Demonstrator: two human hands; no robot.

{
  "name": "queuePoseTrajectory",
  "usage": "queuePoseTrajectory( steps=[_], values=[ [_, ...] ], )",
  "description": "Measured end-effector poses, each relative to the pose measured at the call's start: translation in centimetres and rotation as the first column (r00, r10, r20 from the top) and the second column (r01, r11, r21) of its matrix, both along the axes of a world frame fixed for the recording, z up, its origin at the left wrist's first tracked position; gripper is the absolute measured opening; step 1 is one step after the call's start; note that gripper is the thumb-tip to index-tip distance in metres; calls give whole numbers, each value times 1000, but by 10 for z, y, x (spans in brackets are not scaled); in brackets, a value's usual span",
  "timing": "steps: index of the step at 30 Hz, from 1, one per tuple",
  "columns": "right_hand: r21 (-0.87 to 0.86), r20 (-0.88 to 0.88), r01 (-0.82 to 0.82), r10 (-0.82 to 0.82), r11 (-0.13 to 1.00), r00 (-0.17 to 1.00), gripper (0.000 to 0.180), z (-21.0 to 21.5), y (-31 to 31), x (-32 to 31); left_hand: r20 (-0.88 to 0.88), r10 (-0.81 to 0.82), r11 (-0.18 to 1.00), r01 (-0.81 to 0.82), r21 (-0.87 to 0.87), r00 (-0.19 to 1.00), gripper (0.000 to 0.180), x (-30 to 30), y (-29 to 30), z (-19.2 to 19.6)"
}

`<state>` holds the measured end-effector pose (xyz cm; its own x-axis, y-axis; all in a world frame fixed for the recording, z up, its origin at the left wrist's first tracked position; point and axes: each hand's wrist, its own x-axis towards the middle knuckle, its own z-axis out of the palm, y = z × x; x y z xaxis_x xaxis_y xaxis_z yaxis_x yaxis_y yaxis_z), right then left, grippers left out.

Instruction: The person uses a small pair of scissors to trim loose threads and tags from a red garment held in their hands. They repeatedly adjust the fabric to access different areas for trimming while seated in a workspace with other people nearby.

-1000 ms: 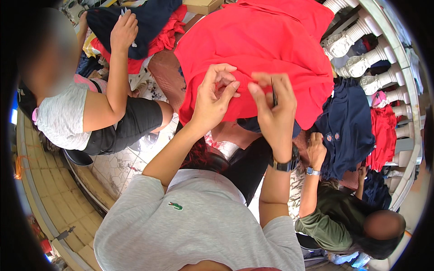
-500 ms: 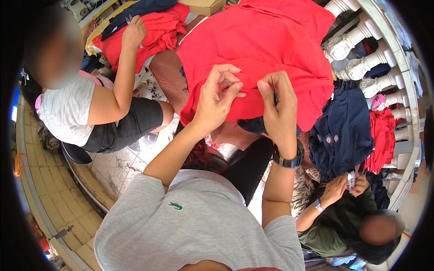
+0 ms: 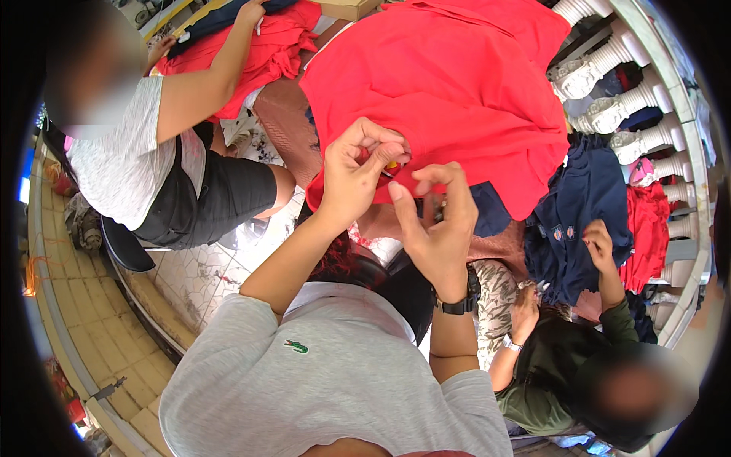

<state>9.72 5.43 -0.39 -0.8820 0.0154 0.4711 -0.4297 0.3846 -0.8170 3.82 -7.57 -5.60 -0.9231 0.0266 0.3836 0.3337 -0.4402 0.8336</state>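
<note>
The red garment (image 3: 449,84) at upper centre looked light, soft and best pinched by its near edge, as the left hand (image 3: 356,174) did. The right hand (image 3: 440,238) had thumb and forefinger apart; whether it held anything, I couldn't tell.

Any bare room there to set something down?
White floor tiles, lightly littered, between the black shorts at left and the wearer's left forearm. Crowded: the red garment around left hand and right hand; navy garments beside white balusters.
</note>
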Motion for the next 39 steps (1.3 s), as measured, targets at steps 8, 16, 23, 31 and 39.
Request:
queuePoseTrajectory(
  steps=[8,16,23,31,39],
  values=[
    [115,-383,374,-306,920,871,42,-43,2,-40,49,-298,936,281,211,953,12,-2,-10,7],
    [15,-178,225,-219,974,959,44,-37,3,-36,93,-527,778,435,452,845,18,-2,-32,7],
    [68,-265,217,-193,974,945,43,-47,2,-42,112,-16,980,38,-194,994,14,-5,-3,-3],
    [48,-257,251,-231,967,938,47,-47,-5,-52,-38,128,925,-133,-356,991,10,-19,-2,24],
    [-150,-131,107,-127,983,983,12,-6,25,-59,-155,79,951,-121,-286,985,12,-45,10,42]
  ],
)
